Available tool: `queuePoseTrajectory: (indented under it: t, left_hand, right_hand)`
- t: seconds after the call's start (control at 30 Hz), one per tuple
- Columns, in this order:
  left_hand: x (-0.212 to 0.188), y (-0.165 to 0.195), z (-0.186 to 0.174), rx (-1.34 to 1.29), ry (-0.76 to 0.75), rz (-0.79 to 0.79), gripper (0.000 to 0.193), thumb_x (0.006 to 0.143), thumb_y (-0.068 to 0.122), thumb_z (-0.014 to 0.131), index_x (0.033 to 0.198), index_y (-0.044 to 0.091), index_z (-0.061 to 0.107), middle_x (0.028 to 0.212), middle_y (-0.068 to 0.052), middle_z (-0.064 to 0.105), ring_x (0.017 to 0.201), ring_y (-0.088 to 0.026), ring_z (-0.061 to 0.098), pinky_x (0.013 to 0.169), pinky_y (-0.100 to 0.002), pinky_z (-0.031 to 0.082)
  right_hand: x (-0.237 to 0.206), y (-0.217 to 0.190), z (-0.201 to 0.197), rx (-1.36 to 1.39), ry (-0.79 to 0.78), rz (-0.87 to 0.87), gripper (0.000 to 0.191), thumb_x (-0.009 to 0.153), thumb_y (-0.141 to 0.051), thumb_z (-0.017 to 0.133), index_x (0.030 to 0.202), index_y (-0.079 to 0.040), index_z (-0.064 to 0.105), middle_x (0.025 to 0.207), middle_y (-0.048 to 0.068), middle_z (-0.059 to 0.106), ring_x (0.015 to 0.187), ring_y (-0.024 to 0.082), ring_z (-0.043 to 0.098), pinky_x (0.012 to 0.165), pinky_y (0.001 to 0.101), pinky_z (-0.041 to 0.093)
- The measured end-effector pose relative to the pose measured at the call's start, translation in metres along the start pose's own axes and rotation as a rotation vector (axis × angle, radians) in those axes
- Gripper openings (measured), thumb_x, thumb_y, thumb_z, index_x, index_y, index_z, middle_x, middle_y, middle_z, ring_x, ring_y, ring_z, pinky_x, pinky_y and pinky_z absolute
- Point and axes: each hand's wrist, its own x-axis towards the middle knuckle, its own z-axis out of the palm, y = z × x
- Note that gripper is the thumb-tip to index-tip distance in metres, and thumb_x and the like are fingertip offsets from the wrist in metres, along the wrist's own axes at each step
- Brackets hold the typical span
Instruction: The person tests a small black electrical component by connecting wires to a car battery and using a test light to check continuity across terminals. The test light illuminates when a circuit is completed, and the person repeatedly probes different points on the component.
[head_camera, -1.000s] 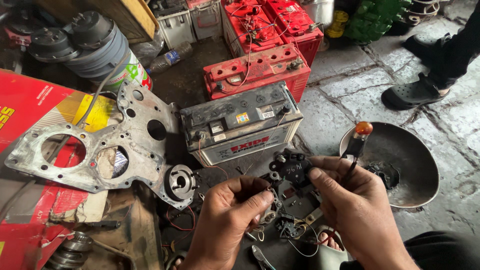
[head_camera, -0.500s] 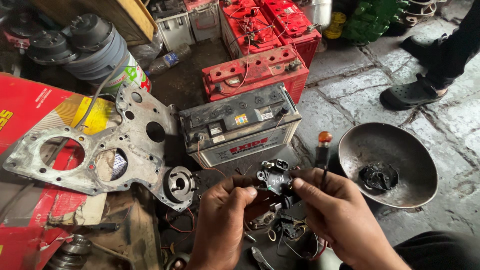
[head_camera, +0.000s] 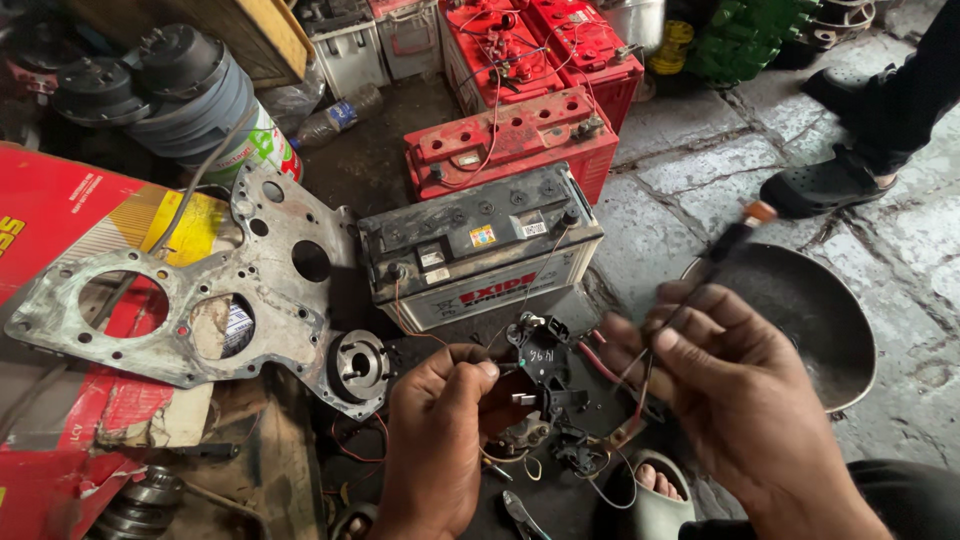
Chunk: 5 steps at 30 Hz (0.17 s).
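My left hand (head_camera: 432, 440) pinches the edge of a small black electrical part (head_camera: 545, 372) with metal tabs and wires, held low in the middle of the view. My right hand (head_camera: 730, 390) sits just right of that part, its fingers closed around a thin tool with an orange tip (head_camera: 742, 226) that points up and to the right; thin red and black wires run under its fingers. More dark small parts and wire loops (head_camera: 560, 455) lie on the ground beneath both hands.
A grey-white battery (head_camera: 480, 250) stands behind the hands, with red batteries (head_camera: 515, 140) beyond it. A drilled metal plate (head_camera: 200, 290) lies left over red cardboard. A dark metal bowl (head_camera: 800, 320) is right. Another person's sandalled foot (head_camera: 830, 185) stands at the upper right.
The view has shifted. My right hand has moved right and up with the orange-tipped tool, now blurred over the bowl. My left hand keeps its grip on the black part.
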Motion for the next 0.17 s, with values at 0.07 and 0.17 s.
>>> queuePoseTrajectory:
  t: [0.07, 0.17]
  left_hand:
    - [0.0, -0.003, -0.001, 0.014, 0.005, 0.016, 0.01, 0.086, 0.004, 0.058, 0.088, -0.003, 0.065, 0.076, -0.011, 0.071, 0.062, -0.016, 0.068, 0.062, -0.032, 0.061]
    - [0.001, -0.01, -0.003, 0.045, -0.02, 0.055, 0.01, 0.089, 0.004, 0.06, 0.09, -0.003, 0.066, 0.076, -0.008, 0.069, 0.064, -0.012, 0.065, 0.064, -0.03, 0.058]
  right_hand:
    - [-0.002, -0.002, 0.007, -0.002, 0.038, -0.082, 0.02, 0.099, 0.008, 0.053, 0.117, 0.003, 0.058, 0.097, 0.016, 0.069, 0.113, 0.038, 0.073, 0.083, 0.0478, 0.061]
    - [-0.009, 0.002, 0.024, -0.06, 0.148, -0.17, 0.012, 0.098, 0.005, 0.052, 0.108, 0.001, 0.056, 0.1, 0.023, 0.071, 0.104, 0.041, 0.073, 0.082, 0.0527, 0.066]
